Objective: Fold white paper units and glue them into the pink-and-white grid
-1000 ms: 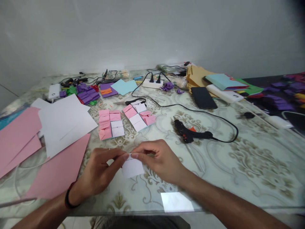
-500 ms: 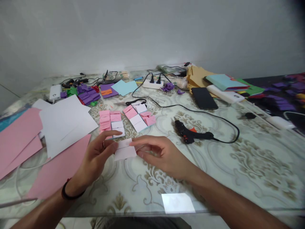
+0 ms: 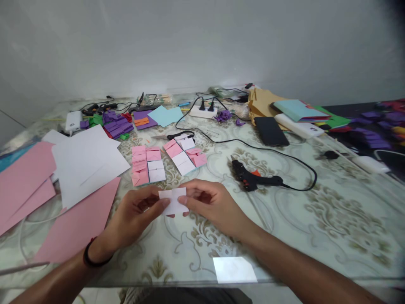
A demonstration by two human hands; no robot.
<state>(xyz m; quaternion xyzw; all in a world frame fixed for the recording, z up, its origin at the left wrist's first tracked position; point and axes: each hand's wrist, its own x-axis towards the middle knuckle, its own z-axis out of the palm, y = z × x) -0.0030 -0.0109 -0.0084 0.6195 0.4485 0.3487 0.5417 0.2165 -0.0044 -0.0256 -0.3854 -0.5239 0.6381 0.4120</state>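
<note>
A small white piece of paper (image 3: pixel 174 200) is pinched between both hands above the near middle of the table. My left hand (image 3: pixel 136 211) grips its left edge, thumb in front and fingers behind. On the right edge, my right hand (image 3: pixel 215 204) holds it the same way. Just beyond the hands lie two squares set with folded pink and white papers: the left square (image 3: pixel 139 164) and the right square (image 3: pixel 182 162). Fingertips show below the paper's lower edge; the rest of the fingers behind it are hidden.
A black glue gun (image 3: pixel 253 176) with its cord lies to the right, near a black phone (image 3: pixel 271 131). White sheets (image 3: pixel 88 164) and pink sheets (image 3: pixel 79 228) spread at left. Scissors (image 3: pixel 180 135), a power strip (image 3: pixel 203 112) and purple folded papers (image 3: pixel 118 126) sit farther back.
The white paper has turned to face me more and moved slightly right. My left hand has drawn back from the left pink and white square, and both thumbs now press the paper's front.
</note>
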